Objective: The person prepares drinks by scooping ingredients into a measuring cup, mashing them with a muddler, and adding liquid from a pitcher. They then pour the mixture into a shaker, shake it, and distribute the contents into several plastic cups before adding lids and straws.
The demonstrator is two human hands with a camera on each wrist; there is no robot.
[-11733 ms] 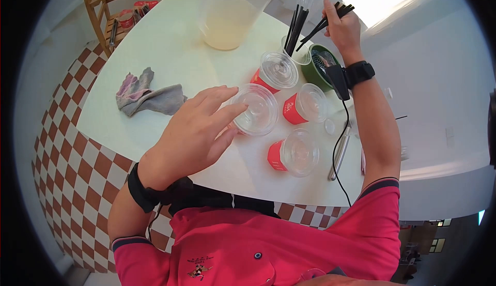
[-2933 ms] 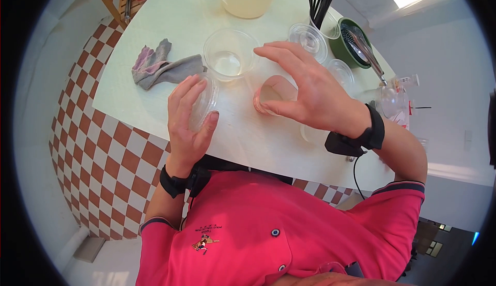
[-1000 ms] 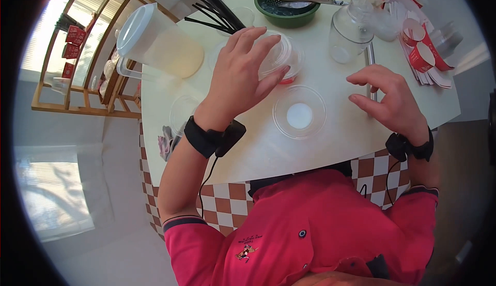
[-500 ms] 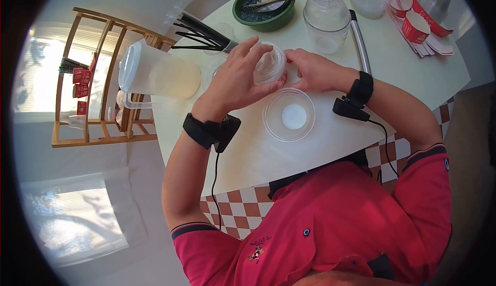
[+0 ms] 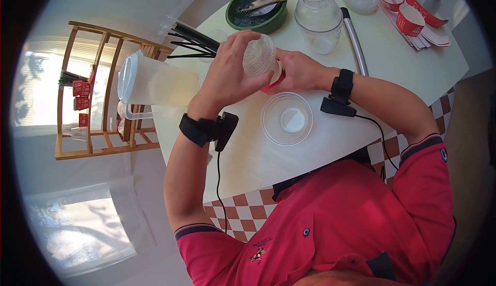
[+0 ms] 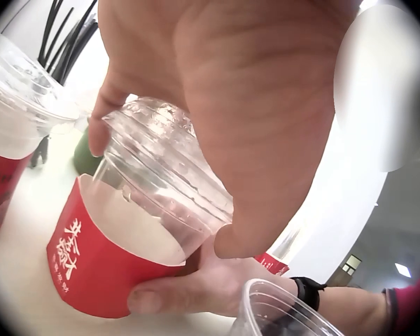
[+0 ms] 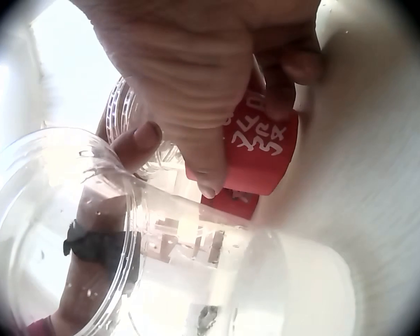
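A clear plastic cup (image 6: 147, 203) with a clear lid (image 6: 161, 136) stands tilted in a red paper sleeve (image 6: 98, 259) with white lettering. From above, my left hand (image 5: 227, 74) grips it around the lid, thumb on one side and fingers on the other. My right hand (image 5: 305, 70) holds the sleeve low down, its thumb (image 6: 150, 301) on the red paper in the left wrist view. In the right wrist view, the fingers curl over the red sleeve (image 7: 259, 147). An uncovered clear cup (image 5: 271, 126) stands on the table just in front of both hands.
A large clear jar (image 5: 318, 25), a metal rod (image 5: 355, 43) and a green basin (image 5: 279, 20) with utensils lie beyond my hands. Black straws (image 5: 191, 40) and a lidded pitcher (image 5: 160, 82) are at the left. Red paper sleeves (image 5: 411, 20) lie at the far right.
Earlier my right hand held black straws, then reached toward the red sleeve. From beside the jar it has moved left to the sleeved cup, which has tilted. The head view has turned right.
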